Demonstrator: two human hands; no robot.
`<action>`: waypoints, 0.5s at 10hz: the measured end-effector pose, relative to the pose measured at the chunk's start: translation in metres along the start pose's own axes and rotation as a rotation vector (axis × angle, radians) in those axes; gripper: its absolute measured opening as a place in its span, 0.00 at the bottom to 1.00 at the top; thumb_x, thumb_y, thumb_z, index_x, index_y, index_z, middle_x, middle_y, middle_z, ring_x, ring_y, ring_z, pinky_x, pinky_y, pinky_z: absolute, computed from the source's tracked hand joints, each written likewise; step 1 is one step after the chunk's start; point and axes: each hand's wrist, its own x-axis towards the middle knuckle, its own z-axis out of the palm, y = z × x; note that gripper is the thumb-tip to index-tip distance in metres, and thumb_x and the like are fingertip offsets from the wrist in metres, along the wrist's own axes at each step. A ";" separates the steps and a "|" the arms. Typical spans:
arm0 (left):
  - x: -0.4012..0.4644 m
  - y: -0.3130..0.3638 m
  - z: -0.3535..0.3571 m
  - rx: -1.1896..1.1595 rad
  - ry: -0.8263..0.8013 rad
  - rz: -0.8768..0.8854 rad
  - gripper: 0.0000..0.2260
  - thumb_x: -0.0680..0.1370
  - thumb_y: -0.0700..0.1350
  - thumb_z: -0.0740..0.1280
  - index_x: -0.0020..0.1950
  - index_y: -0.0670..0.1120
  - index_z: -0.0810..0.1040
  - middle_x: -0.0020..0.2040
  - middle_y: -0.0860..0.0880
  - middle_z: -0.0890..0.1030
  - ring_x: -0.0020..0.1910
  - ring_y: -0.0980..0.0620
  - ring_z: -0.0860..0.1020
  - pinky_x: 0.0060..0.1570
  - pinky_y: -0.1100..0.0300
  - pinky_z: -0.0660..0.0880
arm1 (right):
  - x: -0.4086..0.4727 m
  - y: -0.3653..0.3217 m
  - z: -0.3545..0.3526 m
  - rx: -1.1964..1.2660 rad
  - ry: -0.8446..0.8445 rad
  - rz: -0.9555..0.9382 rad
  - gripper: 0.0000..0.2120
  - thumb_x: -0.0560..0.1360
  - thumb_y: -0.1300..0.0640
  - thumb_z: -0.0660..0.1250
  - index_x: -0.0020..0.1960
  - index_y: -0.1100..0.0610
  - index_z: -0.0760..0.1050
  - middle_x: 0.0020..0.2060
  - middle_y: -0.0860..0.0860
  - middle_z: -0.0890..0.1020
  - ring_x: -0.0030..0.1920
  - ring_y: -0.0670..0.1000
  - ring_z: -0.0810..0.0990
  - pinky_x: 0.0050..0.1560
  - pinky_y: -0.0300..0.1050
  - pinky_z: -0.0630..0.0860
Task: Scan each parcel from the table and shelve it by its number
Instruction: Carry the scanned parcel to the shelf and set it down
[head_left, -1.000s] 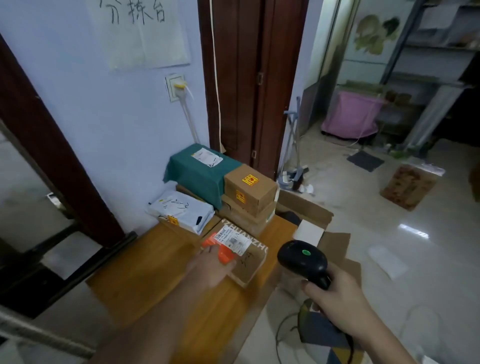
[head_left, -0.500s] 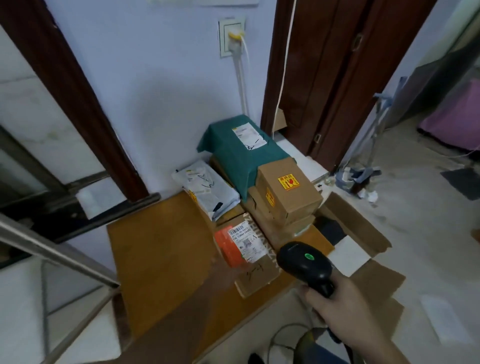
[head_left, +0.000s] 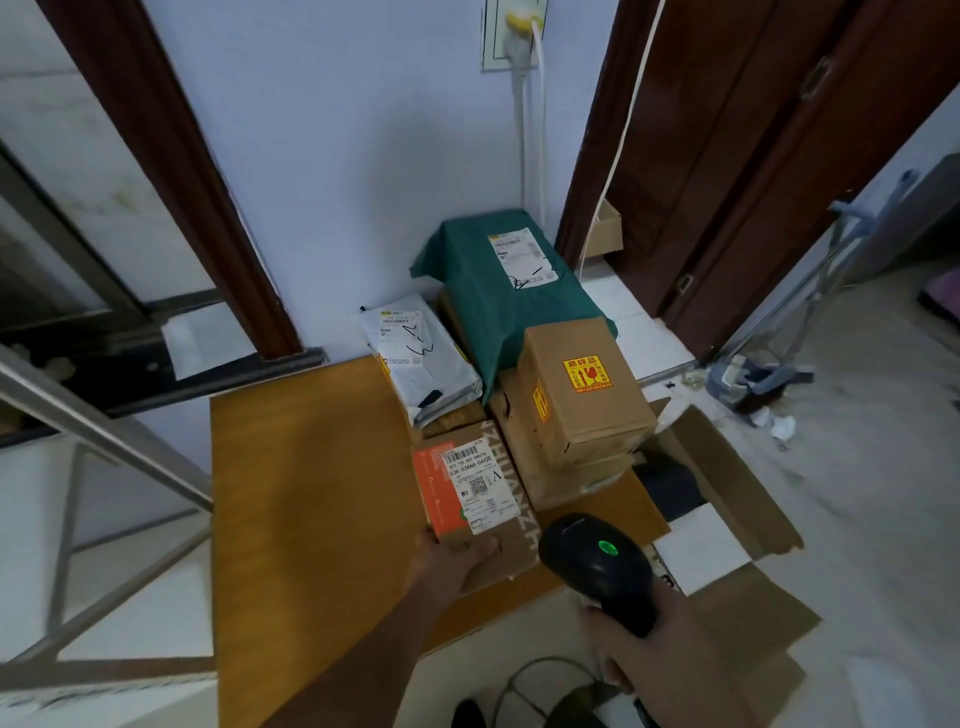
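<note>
A flat brown parcel with an orange patch and a white barcode label (head_left: 480, 491) lies near the front of the wooden table (head_left: 311, 467). My left hand (head_left: 454, 558) grips its near edge, thumb on top. My right hand (head_left: 660, 644) holds a black barcode scanner (head_left: 597, 569) with a green light lit, its head just right of the parcel's near corner. Behind stand a brown box with a yellow fragile sticker (head_left: 584, 387) on another carton, a green-wrapped parcel (head_left: 498, 280) and a grey mailer bag (head_left: 415, 353).
An open cardboard carton (head_left: 727, 499) sits on the floor right of the table. A metal rail frame (head_left: 93, 436) runs along the left. The scanner's cable (head_left: 524, 675) loops on the floor below. A dark wooden door (head_left: 753, 130) stands at the right rear.
The view has tilted down and drawn closer to the table. My left hand has slid back to the parcel's near edge and taken hold. The scanner stays near the parcel's right side.
</note>
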 end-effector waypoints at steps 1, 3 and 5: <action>0.012 -0.019 0.006 0.010 0.053 0.039 0.55 0.58 0.69 0.82 0.78 0.52 0.63 0.61 0.54 0.80 0.57 0.48 0.82 0.57 0.48 0.82 | 0.005 0.004 -0.001 -0.013 -0.002 -0.011 0.12 0.71 0.63 0.75 0.50 0.53 0.76 0.22 0.52 0.80 0.21 0.48 0.79 0.27 0.40 0.75; 0.002 -0.029 0.015 -0.058 0.107 0.113 0.50 0.66 0.54 0.85 0.81 0.52 0.60 0.63 0.56 0.77 0.56 0.54 0.78 0.47 0.63 0.76 | 0.011 0.007 -0.001 -0.043 -0.025 -0.024 0.10 0.71 0.62 0.75 0.49 0.56 0.76 0.24 0.50 0.81 0.23 0.47 0.80 0.27 0.36 0.75; 0.000 -0.041 0.021 -0.181 0.045 0.113 0.51 0.71 0.49 0.82 0.84 0.55 0.51 0.68 0.53 0.72 0.64 0.50 0.72 0.57 0.55 0.72 | 0.011 0.013 0.001 -0.039 -0.032 -0.036 0.09 0.71 0.63 0.75 0.48 0.55 0.77 0.26 0.53 0.80 0.23 0.47 0.79 0.27 0.40 0.75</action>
